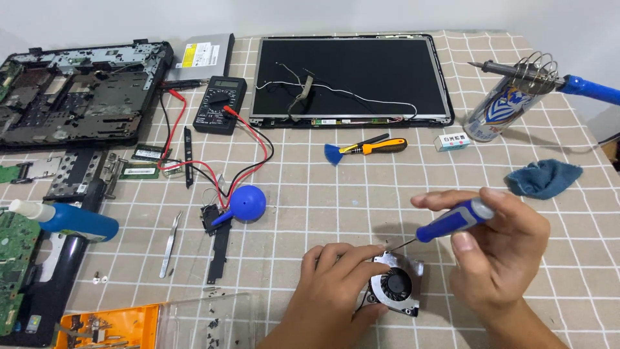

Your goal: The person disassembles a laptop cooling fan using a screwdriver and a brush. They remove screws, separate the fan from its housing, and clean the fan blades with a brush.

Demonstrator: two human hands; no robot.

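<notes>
A small metal cooling fan (pixel 395 285) with a black rotor lies on the checked tablecloth near the front edge. My left hand (pixel 332 284) grips its left side, fingers across the top edge and thumb below. My right hand (pixel 494 249) holds a blue-handled screwdriver (pixel 452 221) slanted down to the left, its thin tip touching the fan's upper left corner.
A laptop screen panel (pixel 352 77) lies at the back, a stripped laptop base (pixel 77 90) at back left. Between them sit a multimeter (pixel 219 103) with red and black leads, a blue air blower (pixel 245 201), tweezers (pixel 170 244) and a blue bottle (pixel 74 221). A soldering iron (pixel 549 79) rests on a can at right.
</notes>
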